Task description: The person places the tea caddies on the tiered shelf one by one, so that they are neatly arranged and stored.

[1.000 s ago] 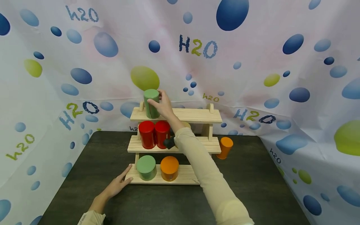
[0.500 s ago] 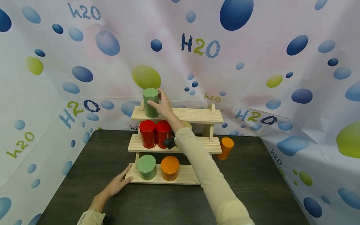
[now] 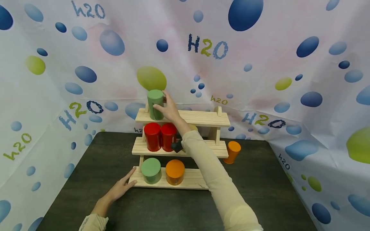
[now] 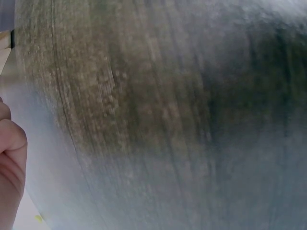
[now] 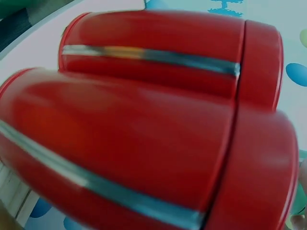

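A tall green lidded canister (image 3: 155, 106) stands upright at the left end of the top board of a three-tier wooden shelf (image 3: 199, 118). My right hand (image 3: 170, 109) grips it from the right side, thumb across its front. On the middle board are two red canisters (image 3: 152, 137), side by side; these red canisters (image 5: 124, 134) fill most of the right wrist view. At the lower left, my left hand (image 3: 119, 189) touches the bottom board's left end with extended fingers. Only part of the left hand (image 4: 10, 158) shows in the left wrist view.
The bottom board carries a short green canister (image 3: 151, 171) and a short orange canister (image 3: 174, 172). An orange canister (image 3: 232, 152) stands right of the shelf on the dark table (image 3: 162, 211). A yellowish lid (image 3: 193, 127) is mostly hidden behind the right forearm. A patterned sheet (image 3: 185, 70) surrounds the table.
The head view has shifted slightly. Both hands keep their places, the right one still holding the tall green canister on the top board.
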`<state>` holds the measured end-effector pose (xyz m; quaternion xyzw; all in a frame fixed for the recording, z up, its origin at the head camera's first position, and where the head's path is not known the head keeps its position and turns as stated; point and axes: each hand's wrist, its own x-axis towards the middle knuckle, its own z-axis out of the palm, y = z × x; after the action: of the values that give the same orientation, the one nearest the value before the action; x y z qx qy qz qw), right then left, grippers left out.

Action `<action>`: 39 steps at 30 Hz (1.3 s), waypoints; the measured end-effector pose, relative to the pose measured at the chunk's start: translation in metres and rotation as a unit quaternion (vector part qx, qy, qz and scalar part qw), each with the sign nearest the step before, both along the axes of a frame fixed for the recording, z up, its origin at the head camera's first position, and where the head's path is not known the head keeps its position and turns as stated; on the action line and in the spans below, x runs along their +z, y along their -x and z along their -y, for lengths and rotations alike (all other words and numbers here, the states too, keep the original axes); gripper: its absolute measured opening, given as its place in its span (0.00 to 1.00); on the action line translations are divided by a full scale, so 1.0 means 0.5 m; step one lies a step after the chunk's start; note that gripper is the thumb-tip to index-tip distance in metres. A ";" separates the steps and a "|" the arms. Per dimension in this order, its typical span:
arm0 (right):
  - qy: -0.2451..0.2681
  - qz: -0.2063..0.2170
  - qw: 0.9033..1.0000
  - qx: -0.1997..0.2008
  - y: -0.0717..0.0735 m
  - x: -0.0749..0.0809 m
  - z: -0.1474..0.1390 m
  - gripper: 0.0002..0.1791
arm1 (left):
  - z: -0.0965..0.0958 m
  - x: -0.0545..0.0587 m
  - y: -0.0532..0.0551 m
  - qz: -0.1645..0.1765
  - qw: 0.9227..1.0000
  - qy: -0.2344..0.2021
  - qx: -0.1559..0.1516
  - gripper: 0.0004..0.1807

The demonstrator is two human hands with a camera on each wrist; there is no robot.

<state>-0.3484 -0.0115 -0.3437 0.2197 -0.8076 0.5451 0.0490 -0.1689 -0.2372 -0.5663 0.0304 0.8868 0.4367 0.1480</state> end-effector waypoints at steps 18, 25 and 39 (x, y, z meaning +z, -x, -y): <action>-0.026 0.048 0.998 -0.002 -0.044 -0.006 -0.049 0.33 | 0.009 0.000 0.003 0.001 1.000 0.004 -0.004 0.39; -0.012 0.030 0.999 -0.014 -0.077 -0.024 -0.107 0.32 | 0.004 -0.001 0.002 0.006 1.000 0.005 -0.005 0.39; 0.031 -0.011 0.997 -0.064 -0.127 -0.085 -0.243 0.27 | 0.001 -0.005 0.002 0.009 1.000 0.011 -0.005 0.39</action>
<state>-0.2849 0.1098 -0.3861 0.1722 -0.8022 0.5630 0.0996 -0.1700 -0.2378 -0.5686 0.0297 0.8900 0.4265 0.1584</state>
